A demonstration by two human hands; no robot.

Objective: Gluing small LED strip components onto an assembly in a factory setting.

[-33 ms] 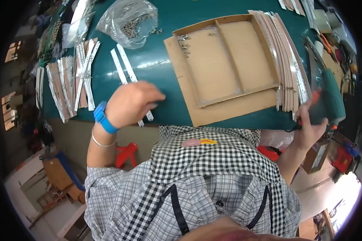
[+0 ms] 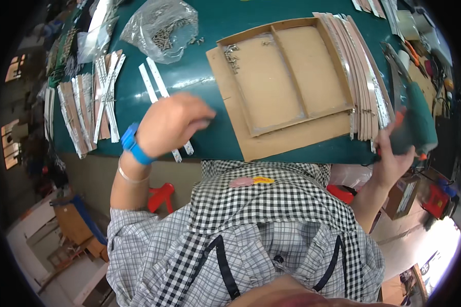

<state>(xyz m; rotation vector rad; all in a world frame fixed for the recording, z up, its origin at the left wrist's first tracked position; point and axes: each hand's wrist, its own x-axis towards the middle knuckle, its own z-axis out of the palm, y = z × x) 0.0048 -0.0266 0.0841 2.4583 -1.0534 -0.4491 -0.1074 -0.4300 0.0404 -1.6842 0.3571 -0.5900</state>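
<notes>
My left hand (image 2: 176, 123), with a blue watch at its wrist, hangs over two pale metal strips (image 2: 157, 77) on the table. Its fingers are curled in toward the thumb; anything between them is too small or blurred to make out. On the right, my right hand (image 2: 394, 159) grips a dark green power drill (image 2: 421, 115) with orange parts, at the table's edge. Between the hands lies a cardboard tray (image 2: 303, 97) with a divider, on a flat cardboard sheet (image 2: 261, 148). Several small screws (image 2: 231, 56) lie in the tray's far left corner.
A clear plastic bag of screws (image 2: 161, 38) sits at the back, a few spilled beside it. Stacked strips (image 2: 361, 82) stand right of the tray; more strip bundles (image 2: 77, 115) lie at left. Hand tools (image 2: 412, 53) crowd the far right. A red stool (image 2: 161, 197) is below the table.
My left hand has shifted slightly to the right, toward the cardboard. My right hand and the drill have moved a little to the left.
</notes>
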